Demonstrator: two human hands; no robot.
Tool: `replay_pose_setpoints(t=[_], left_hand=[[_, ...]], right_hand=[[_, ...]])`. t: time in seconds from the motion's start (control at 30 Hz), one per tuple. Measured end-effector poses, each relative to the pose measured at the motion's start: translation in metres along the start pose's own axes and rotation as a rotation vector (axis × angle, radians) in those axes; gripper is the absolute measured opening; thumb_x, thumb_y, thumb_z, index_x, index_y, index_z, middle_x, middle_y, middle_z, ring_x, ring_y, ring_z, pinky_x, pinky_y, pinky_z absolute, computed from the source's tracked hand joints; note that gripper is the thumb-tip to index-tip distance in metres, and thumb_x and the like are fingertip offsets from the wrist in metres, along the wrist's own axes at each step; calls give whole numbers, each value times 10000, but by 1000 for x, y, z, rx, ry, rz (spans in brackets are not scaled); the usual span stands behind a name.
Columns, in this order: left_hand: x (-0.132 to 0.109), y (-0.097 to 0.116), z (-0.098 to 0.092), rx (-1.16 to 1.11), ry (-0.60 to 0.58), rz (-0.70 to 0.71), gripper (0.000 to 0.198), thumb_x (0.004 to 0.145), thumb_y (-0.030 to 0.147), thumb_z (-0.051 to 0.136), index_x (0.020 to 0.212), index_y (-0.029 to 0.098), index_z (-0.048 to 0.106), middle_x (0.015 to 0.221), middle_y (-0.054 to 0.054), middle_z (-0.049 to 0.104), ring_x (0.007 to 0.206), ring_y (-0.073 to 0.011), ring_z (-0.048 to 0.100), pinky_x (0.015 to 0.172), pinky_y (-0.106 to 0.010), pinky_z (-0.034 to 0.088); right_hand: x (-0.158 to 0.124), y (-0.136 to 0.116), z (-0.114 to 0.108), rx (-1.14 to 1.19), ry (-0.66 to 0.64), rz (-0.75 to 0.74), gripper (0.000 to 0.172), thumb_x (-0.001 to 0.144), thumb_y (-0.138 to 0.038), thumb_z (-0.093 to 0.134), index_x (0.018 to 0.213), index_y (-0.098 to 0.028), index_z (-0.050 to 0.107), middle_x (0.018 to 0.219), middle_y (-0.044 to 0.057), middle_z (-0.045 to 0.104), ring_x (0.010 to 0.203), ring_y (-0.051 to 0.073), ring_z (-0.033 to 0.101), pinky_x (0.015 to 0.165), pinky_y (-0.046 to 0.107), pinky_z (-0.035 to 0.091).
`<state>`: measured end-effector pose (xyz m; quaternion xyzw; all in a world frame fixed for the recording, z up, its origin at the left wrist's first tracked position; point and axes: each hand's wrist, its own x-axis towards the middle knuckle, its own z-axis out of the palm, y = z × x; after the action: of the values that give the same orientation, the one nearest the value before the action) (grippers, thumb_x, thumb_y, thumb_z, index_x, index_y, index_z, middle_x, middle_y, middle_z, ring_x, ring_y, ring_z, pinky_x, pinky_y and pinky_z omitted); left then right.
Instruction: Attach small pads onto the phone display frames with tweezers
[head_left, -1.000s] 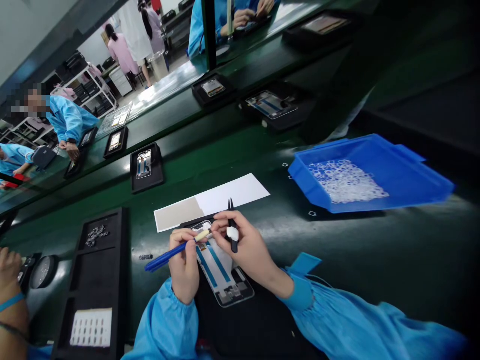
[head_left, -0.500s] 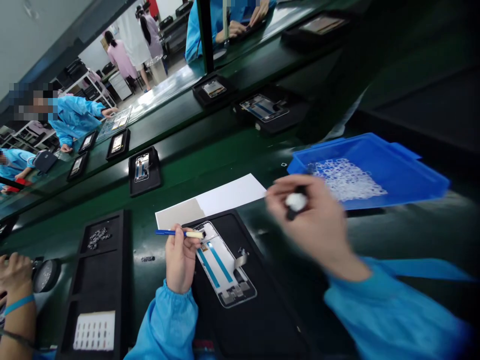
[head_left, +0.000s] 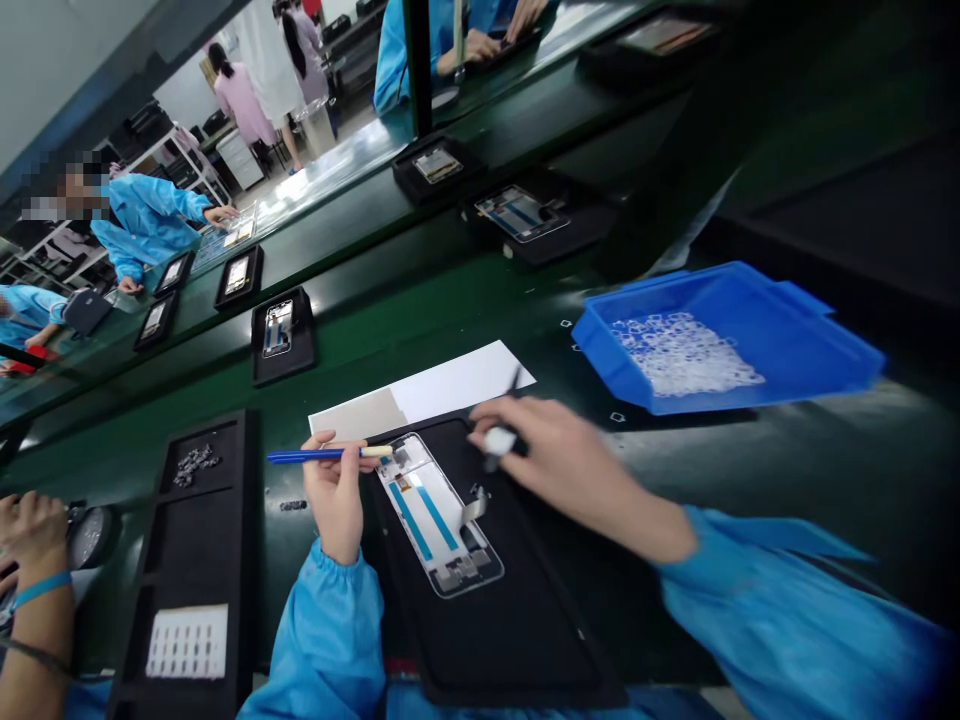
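Back from the blue bin [head_left: 795, 345], the right hand [head_left: 559, 455] now hangs over the top edge of the black mat [head_left: 510, 620], just right of the phone frame's upper end. Half a second ago it was at the bin's near corner. The left hand [head_left: 334, 495] has barely shifted, though its tool now lies more level.

Everything sits on a dark green bench [head_left: 750, 450]. The bin stands to the right, well apart from the mat, with a heap of small clear pieces [head_left: 682, 355] on its floor. A black compartment tray [head_left: 195, 540] lies at the left, with metal bits [head_left: 193, 466] in its far pocket. A co-worker's hand [head_left: 34, 525] rests beyond it. A white sheet [head_left: 465, 375] lies just behind the mat.

The phone frame [head_left: 439, 515] lies flat and slantwise on the mat, two blue strips showing inside it. A small grey tab [head_left: 472, 510] sticks up at its right edge.

The right hand is closed around black tweezers [head_left: 498, 442] with a white pad, points aimed away from the person. It is blurred, so I cannot tell whether the points carry one of the clear pieces. The left hand pinches a blue stick [head_left: 315, 456], whose cream tip reaches to the frame's top left corner.

Judging by this, the reach to the bin is over and both tools are gathered at the frame's top end.
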<state>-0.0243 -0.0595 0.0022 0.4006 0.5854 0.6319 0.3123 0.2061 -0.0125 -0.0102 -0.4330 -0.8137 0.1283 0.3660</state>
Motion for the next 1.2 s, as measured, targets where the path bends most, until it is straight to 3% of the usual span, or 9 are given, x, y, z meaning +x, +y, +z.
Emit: replay_pose_setpoints(t=[0.1, 0.23, 0.53, 0.7, 0.77, 0.83, 0.93, 1.03, 1.2], left_hand=[[2, -5, -1, 40, -9, 15, 502, 786, 473, 751, 1060, 164, 466, 826, -51, 701, 621, -171, 692, 596, -256, 580], [1, -9, 0, 58, -26, 33, 480, 796, 467, 740, 1055, 165, 472, 823, -45, 697, 639, -178, 702, 598, -251, 581], [-8, -12, -1, 106, -100, 99, 451, 837, 363, 736, 1131, 173, 451, 831, -31, 706, 687, -158, 707, 654, -236, 592], [-17, -12, -7, 302, -195, 278, 274, 908, 359, 666, 1053, 183, 515, 893, -50, 718, 791, -168, 708, 710, -262, 596], [-19, -10, -9, 447, -242, 365, 202, 926, 362, 645, 988, 186, 567, 897, -49, 711, 842, -172, 700, 735, -263, 586], [-20, -6, -9, 568, -282, 435, 180, 943, 366, 622, 935, 187, 605, 885, -45, 704, 840, -169, 691, 734, -262, 575], [-19, -1, -4, 661, -322, 525, 210, 970, 377, 577, 912, 181, 626, 858, -42, 698, 795, -161, 684, 688, -251, 562], [-18, 4, 1, 723, -351, 612, 233, 983, 377, 553, 909, 169, 627, 839, -42, 695, 776, -157, 686, 671, -242, 551], [-14, 7, 5, 805, -412, 651, 226, 995, 357, 534, 916, 164, 621, 842, -36, 693, 770, -144, 685, 667, -219, 534]], right_hand=[[10, -23, 38, -65, -185, -7, 224, 795, -51, 594, 981, -171, 562, 786, 39, 589, 738, 251, 568, 674, 333, 398], [13, -33, 61, -105, -235, 78, 392, 711, 50, 543, 1043, -160, 563, 864, 50, 577, 765, 248, 561, 657, 301, 385], [-10, -37, 48, 58, -217, 42, 448, 709, 52, 528, 1095, -174, 507, 881, 31, 541, 788, 236, 570, 661, 297, 430], [-19, -36, 39, 109, -179, 14, 383, 717, -5, 547, 1050, -187, 495, 886, 44, 560, 808, 260, 553, 682, 347, 435], [-20, -34, 38, 163, -175, 15, 362, 724, -25, 518, 1040, -200, 490, 900, 49, 567, 848, 267, 553, 767, 392, 451], [-20, -32, 39, 231, -160, 9, 350, 732, -33, 498, 1034, -207, 480, 907, 40, 569, 879, 257, 554, 944, 482, 403], [-20, -29, 42, 325, -135, 29, 288, 787, -59, 501, 1023, -220, 466, 911, 7, 563, 856, 223, 557, 1111, 578, 197], [-20, -27, 44, 393, -140, 74, 235, 836, -90, 523, 1013, -231, 461, 925, -10, 565, 867, 214, 559, 1123, 607, 141], [-22, -24, 44, 433, -158, 104, 277, 819, -67, 566, 1013, -235, 461, 949, -20, 574, 917, 215, 561, 1126, 605, 155]])
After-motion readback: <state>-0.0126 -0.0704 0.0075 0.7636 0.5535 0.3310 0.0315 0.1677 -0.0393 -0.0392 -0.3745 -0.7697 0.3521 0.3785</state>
